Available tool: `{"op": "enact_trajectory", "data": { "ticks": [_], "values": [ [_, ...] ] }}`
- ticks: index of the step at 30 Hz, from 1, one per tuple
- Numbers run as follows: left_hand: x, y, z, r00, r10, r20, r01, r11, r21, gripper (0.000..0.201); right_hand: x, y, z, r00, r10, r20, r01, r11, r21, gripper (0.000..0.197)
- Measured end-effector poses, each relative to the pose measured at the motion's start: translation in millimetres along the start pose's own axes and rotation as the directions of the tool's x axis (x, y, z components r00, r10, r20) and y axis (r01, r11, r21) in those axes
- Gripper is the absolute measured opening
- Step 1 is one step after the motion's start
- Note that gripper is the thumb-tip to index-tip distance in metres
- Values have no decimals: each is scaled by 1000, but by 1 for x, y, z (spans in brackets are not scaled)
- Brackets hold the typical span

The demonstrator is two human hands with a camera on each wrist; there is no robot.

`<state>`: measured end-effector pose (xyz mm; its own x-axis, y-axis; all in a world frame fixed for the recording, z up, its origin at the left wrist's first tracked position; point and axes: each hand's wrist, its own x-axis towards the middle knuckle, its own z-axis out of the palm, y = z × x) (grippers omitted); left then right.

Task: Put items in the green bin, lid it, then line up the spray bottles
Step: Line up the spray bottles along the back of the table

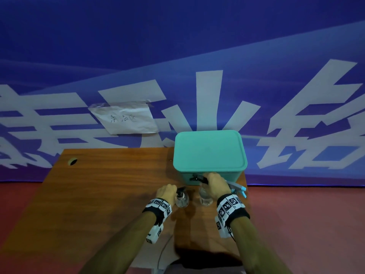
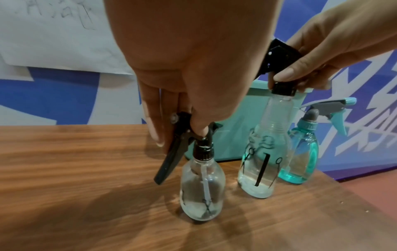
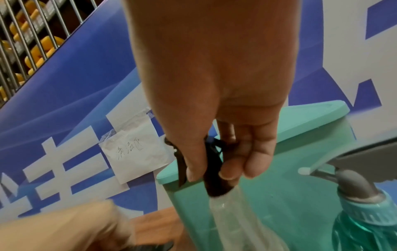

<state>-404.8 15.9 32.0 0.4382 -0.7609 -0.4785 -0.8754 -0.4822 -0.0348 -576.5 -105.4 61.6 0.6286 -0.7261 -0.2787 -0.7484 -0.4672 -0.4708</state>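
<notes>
The green bin [image 1: 209, 155] stands at the back right of the wooden table [image 1: 98, 194] with its lid on. In front of it stand three spray bottles. My left hand [image 1: 166, 192] grips the black sprayer head of the small clear bottle [image 2: 203, 190] [image 1: 181, 199]. My right hand [image 1: 214, 183] grips the black head of the taller clear bottle [image 2: 266, 166] [image 1: 205, 196] [image 3: 238, 219]. A teal bottle [image 2: 300, 158] [image 3: 369, 219] with a grey and teal trigger [image 1: 238, 187] stands to their right, untouched. All three rest upright on the table.
A paper note [image 1: 126, 119] is taped to the blue banner behind the table. A round cable hole [image 1: 72, 161] sits in the table's far left corner. The table's right edge lies close beside the teal bottle. Red floor [image 1: 306, 224] is on the right.
</notes>
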Motion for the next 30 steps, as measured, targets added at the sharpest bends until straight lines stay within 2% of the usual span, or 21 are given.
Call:
{"op": "enact_trajectory", "data": {
  "ticks": [4, 11, 17, 22, 25, 30],
  "values": [
    [-12, -27, 5, 1000, -13, 5, 13, 1000, -4, 15, 7, -13, -3, 996, 15, 83, -16, 1000, 21, 16],
    [-38, -103, 8, 999, -52, -6, 52, 998, -28, 12, 21, -88, 12, 985, -118, 128, 119, 993, 0, 18],
    [-45, -184, 1, 997, -77, -14, 77, 997, -24, 13, 39, -170, 40, 980, -183, 78, 166, 970, 179, 16],
    [-36, -248, -10, 994, -99, -48, 101, 995, 28, 17, 54, -229, 83, 988, -137, -73, 155, 912, 381, 16],
    [-26, -283, -19, 993, -100, -68, 102, 994, 30, 16, 68, -260, 103, 982, -110, -152, 164, 899, 406, 18],
    [-4, -327, -34, 987, -132, -94, 129, 991, -41, 15, 97, -291, 117, 978, -39, -203, 125, 892, 435, 13]
  ]
}}
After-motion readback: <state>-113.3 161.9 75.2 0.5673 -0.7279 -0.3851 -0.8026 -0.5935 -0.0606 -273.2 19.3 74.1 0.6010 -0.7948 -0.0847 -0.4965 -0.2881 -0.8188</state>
